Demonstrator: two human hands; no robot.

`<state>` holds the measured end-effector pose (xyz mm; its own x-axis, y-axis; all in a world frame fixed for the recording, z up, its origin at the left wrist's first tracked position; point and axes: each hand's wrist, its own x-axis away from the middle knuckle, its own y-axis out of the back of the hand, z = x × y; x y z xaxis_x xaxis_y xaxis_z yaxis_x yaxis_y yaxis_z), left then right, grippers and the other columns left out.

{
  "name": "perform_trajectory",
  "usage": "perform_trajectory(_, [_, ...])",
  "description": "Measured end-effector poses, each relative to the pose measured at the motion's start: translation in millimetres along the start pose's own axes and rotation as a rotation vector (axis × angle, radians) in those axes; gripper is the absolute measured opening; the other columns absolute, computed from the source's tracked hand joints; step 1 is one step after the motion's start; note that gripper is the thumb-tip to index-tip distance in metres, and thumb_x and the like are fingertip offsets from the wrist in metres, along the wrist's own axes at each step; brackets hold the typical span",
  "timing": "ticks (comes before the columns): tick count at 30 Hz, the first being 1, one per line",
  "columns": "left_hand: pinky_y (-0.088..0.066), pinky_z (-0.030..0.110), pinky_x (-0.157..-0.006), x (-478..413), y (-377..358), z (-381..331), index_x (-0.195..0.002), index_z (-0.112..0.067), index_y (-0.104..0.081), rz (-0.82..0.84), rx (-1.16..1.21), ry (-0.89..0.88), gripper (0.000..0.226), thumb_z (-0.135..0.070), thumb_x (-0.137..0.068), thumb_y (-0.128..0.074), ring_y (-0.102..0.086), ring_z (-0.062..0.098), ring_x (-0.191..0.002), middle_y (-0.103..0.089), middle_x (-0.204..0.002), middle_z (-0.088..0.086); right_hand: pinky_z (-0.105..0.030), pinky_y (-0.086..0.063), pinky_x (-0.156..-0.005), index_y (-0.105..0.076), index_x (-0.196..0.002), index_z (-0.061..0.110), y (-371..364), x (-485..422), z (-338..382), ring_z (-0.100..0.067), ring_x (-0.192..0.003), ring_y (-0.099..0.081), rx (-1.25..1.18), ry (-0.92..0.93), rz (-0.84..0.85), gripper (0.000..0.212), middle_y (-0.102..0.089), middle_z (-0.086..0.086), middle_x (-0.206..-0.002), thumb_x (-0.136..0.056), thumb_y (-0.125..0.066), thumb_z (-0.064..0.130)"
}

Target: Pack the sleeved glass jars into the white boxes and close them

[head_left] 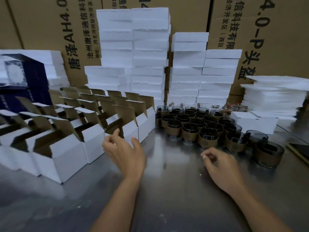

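1. Step in hand, as I judge it: the start of one packing round, with a jar and a box still to be taken up. Neither hand carries a jar.
2. The left hand point(123, 153) hovers above the table point(167, 190), fingers loosely curled and grasping nothing. Its forefinger is right by the brown flap of the nearest open box point(128, 128); I cannot tell whether it touches.
3. The right hand point(220, 166) hangs low over the middle of the table, fingers loosely curled. Nothing shows in it, and it is just short of the jars point(197, 123).
4. The jars are dark glass in brown sleeves. They stand packed together toward the right and back of the table, between the open boxes and two shut boxes point(257, 122).
5. The open boxes stand in rows along the left side, lids raised.
6. The next move probably falls to the right hand: take a front jar point(208, 138) around its sleeve and lift it straight up, since its neighbours stand close. The left hand would steady the box and hold the flap back.
7. Open room is the bare metal in the middle, toward the near edge. The back is walled off by stacks of shut boxes point(147, 64). White sheets point(274, 99) are piled at the back right, and a dark flat thing point(299, 150) lies near the right edge. The raised lids could catch a passing wrist.
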<state>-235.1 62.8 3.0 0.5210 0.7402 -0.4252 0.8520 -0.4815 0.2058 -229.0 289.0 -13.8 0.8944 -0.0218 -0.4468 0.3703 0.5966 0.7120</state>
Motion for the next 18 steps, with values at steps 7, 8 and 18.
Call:
perform_trajectory(7, [-0.035, 0.040, -0.097, -6.1, 1.8, 9.2, -0.104, -0.011, -0.063, -0.004, -0.101, 0.003, 0.019, -0.020, -0.088, -0.060, -0.037, 0.030, -0.112, -0.038, -0.119, 0.015, -0.035, -0.050, -0.064, -0.058, -0.078, 0.037, 0.1, 3.3, -1.4, -0.005, -0.069, -0.057, -0.026, -0.008, -0.021, 0.017, -0.062, 0.014, -0.075, -0.087, -0.059, 0.023])
perform_trajectory(8, [-0.033, 0.039, -0.096, -6.3, 2.6, 9.3, -0.100, -0.011, -0.064, -0.009, -0.119, -0.025, 0.017, -0.021, -0.088, -0.062, -0.037, 0.030, -0.112, -0.039, -0.118, 0.015, -0.035, -0.050, -0.064, -0.058, -0.078, 0.036, -0.1, 3.3, -1.9, -0.005, -0.069, -0.057, -0.026, -0.010, -0.022, 0.016, -0.062, 0.013, -0.075, -0.087, -0.059, 0.023])
perform_trajectory(18, [-0.031, 0.049, -0.091, 14.7, 2.8, -7.1, -0.071, -0.014, -0.061, 0.011, -0.216, -0.581, 0.016, -0.020, -0.074, -0.076, -0.040, 0.027, -0.106, -0.052, -0.103, 0.013, -0.029, -0.049, -0.065, -0.058, -0.081, 0.036, -2.8, 2.3, 0.9, -0.002, -0.072, -0.057, -0.024, 0.036, -0.009, 0.014, -0.062, 0.016, -0.078, -0.087, -0.058, 0.024])
